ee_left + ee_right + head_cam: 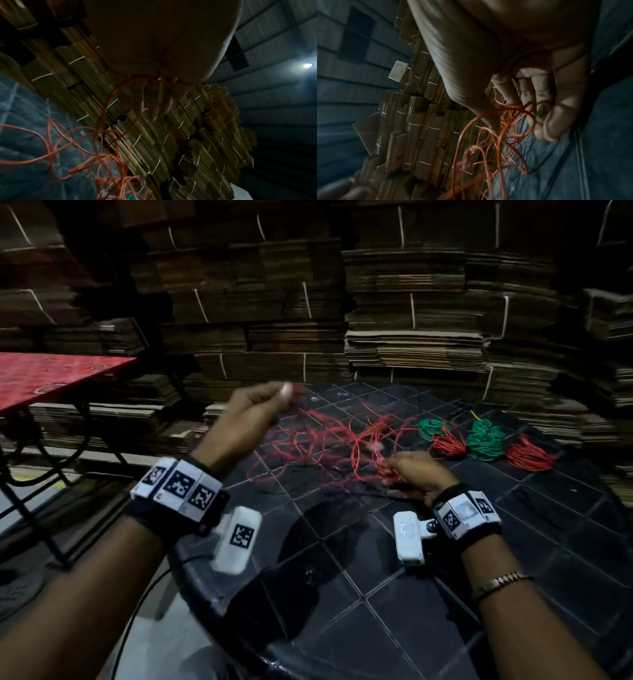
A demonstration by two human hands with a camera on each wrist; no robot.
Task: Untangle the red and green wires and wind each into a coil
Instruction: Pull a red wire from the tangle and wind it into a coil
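Four coils [486, 441], green and red, lie done far right. I judge the loose red wire [329, 440] mid-floor remains: my left hand [253, 409] pinches a strand, my right hand [416, 474] clutches loops.

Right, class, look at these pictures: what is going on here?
A person is sorting out a loose red wire tangle on a dark tiled floor. The left hand is raised and pinches a strand, pulling it up from the tangle. The right hand grips a bunch of red loops lower down. To the right lie two green coils and two red coils, already wound. Stacked cardboard stands behind.
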